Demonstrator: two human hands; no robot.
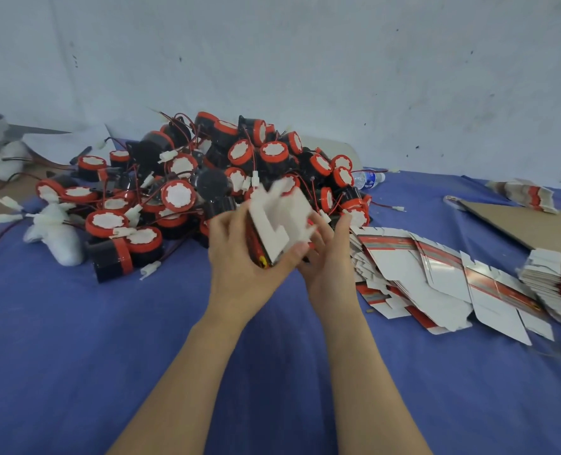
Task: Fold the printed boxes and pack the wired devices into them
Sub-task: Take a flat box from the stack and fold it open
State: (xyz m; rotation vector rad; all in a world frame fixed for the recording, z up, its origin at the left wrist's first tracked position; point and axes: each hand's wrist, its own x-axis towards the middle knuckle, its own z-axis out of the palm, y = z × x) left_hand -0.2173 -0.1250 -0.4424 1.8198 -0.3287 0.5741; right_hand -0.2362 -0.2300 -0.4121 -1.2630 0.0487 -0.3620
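White card box (282, 221), half-formed, held over the blue cloth (75, 339) in front of the device pile (207, 178). Left hand (239, 257) curled round it; right hand (328, 254) fingers near-straight, pressing its side. Square the walls before tucking flaps. Flat blanks (436, 267) to the right, scuffed pale wall (305, 60) behind

Blue cloth (75, 339), water bottle (369, 178), brown cardboard sheet (528, 224)
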